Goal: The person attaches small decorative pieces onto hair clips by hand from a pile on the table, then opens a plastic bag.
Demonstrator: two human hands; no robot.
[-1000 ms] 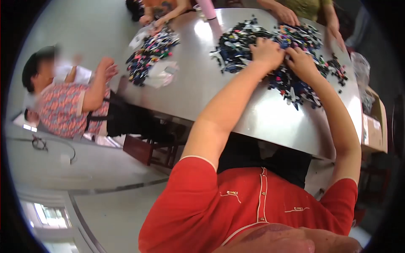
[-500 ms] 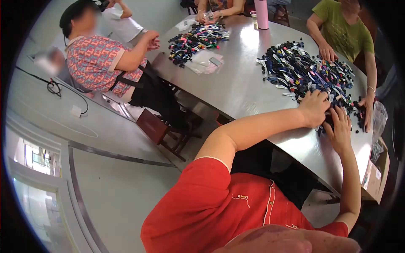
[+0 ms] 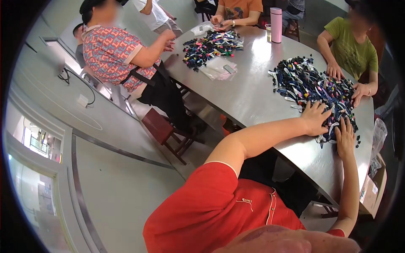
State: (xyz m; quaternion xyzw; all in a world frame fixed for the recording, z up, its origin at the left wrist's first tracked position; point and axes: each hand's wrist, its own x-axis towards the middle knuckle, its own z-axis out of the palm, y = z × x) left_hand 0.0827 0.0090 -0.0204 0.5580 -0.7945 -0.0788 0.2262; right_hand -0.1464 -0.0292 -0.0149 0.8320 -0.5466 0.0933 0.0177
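A large heap of small loose pieces [image 3: 308,86], mostly black and dark blue with white elongated ones and a few bright colours, lies on the metal table. Too small to name exactly, the pieces look like clips. At the heap's near edge, my left hand [image 3: 314,119] rests palm down with its fingers spread over the pieces. Just right of it, my right hand [image 3: 346,139] lies on the pieces too, fingers stretched out. Some white and dark pieces [image 3: 327,135] sit between my two hands. Neither hand grips anything that I can see.
Across the heap, a person in a green shirt [image 3: 352,50] has both hands on it. A second heap [image 3: 206,48], plastic bags [image 3: 217,68] and a pink bottle [image 3: 276,25] stand farther off. Another person [image 3: 118,50] stands left; a cardboard box [image 3: 373,185] is at right.
My hands have moved slightly apart, with more pieces showing between them. The green-shirted person's hand has drawn back from the table's right edge to the heap. The view has shifted.
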